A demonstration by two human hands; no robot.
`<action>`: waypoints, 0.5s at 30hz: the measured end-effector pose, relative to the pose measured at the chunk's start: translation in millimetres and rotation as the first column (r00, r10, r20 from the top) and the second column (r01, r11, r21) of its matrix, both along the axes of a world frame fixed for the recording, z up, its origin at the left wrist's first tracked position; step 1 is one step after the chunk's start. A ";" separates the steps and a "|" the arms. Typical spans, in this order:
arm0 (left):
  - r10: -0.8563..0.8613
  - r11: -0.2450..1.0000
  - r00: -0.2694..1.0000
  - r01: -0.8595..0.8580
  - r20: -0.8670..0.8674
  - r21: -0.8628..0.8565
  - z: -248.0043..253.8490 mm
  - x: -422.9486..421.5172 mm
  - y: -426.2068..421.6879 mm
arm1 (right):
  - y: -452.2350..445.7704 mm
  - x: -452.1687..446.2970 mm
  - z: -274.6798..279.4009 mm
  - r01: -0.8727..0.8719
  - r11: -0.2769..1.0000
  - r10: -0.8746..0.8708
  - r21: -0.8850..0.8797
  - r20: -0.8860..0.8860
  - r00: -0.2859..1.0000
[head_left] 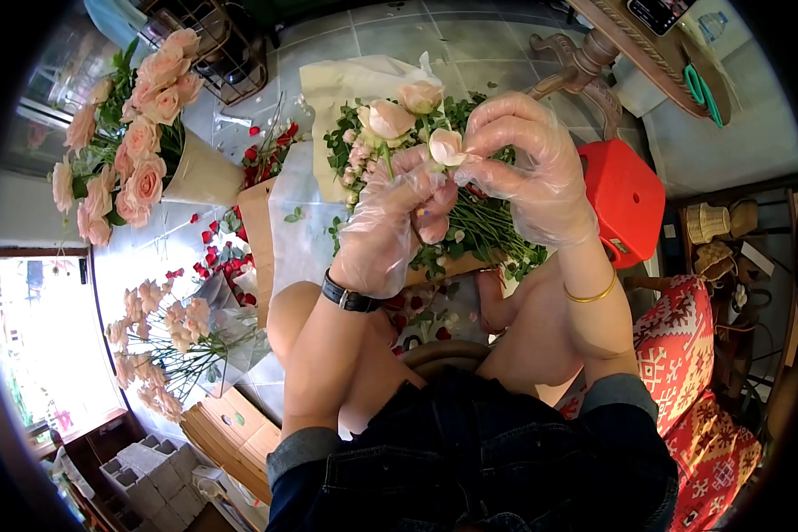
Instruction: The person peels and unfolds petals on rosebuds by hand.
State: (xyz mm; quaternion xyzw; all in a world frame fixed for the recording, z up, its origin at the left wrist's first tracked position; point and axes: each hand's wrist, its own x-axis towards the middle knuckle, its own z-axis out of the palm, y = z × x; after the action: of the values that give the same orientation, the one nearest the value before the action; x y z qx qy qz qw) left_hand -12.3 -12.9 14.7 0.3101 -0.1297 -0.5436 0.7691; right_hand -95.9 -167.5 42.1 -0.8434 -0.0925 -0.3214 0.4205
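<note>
Both of my hands wear clear plastic gloves. My left hand [383, 223] is closed around the stem, just below the bloom of a pale pink rose [447, 147]. The thumb and fingers of my right hand [530, 168] pinch the edge of a petal on that same rose. Right behind my hands lie two larger pale peach roses [388, 120], small pink spray roses [357, 161] and a bundle of green leafy stems [483, 232]. They rest on sheets of beige and white wrapping paper [324, 84]. My left fingers hide part of the stem.
A tall vase [206, 170] of pink roses stands at left, with a bunch of pale blooms [155, 332] below it. Red petals [230, 257] are scattered over the tiled floor. A red stool [628, 204] and a carved wooden table [594, 53] holding green-handled scissors [702, 93] are at right.
</note>
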 end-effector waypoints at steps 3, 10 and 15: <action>-0.057 0.998 0.998 0.057 0.004 -0.040 -1.1 1.9 1.0 | -2.8 2.4 -8.6 -0.141 0.958 0.136 0.249 0.038 0.990; 0.031 0.987 0.999 -0.035 -0.030 -0.154 -4.5 4.6 3.9 | -22.7 -2.3 -10.2 0.040 0.804 -0.066 0.593 0.023 0.998; 0.168 0.978 0.981 -0.154 0.099 -0.138 -8.7 2.9 -4.0 | -5.5 0.7 -12.6 0.241 0.970 -0.228 0.027 -0.246 0.942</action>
State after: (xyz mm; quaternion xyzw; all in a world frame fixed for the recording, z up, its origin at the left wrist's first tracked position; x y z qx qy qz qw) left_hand -9.3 -16.9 6.0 0.2984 -0.1817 -0.4518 0.8208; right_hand -95.2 -173.0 29.5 -0.8689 0.0695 -0.2668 0.4111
